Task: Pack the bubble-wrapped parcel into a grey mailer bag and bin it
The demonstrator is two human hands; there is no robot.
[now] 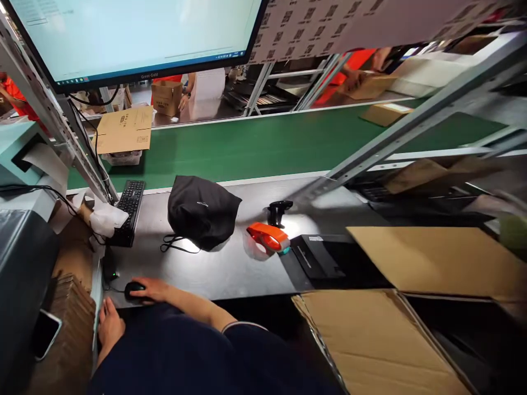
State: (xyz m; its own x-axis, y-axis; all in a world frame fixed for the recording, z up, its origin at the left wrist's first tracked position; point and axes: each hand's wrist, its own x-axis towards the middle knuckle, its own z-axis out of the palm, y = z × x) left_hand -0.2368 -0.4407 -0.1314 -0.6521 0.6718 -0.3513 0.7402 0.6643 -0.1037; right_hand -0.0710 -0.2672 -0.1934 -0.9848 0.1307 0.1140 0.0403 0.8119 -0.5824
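My right hand [151, 289] lies over a black computer mouse [132, 289] at the near left edge of the grey worktable [230, 269], fingers curved round it. My left hand [108, 323] rests just below the table edge, fingers stretched flat and holding nothing, beside a stack of flat cardboard [72, 323]. A black keyboard [129, 211] sits beyond the mouse, under a large lit monitor [135, 33]. A black drawstring bag [201, 211] lies in the middle of the table.
An orange tape dispenser [269, 237], a black handheld scanner [280, 211] and a flat black box [317, 255] lie right of the bag. Open cardboard cartons [428, 263] are at the right. A green conveyor [267, 145] carries boxes; people in orange work beyond. A phone [45, 332] lies at left.
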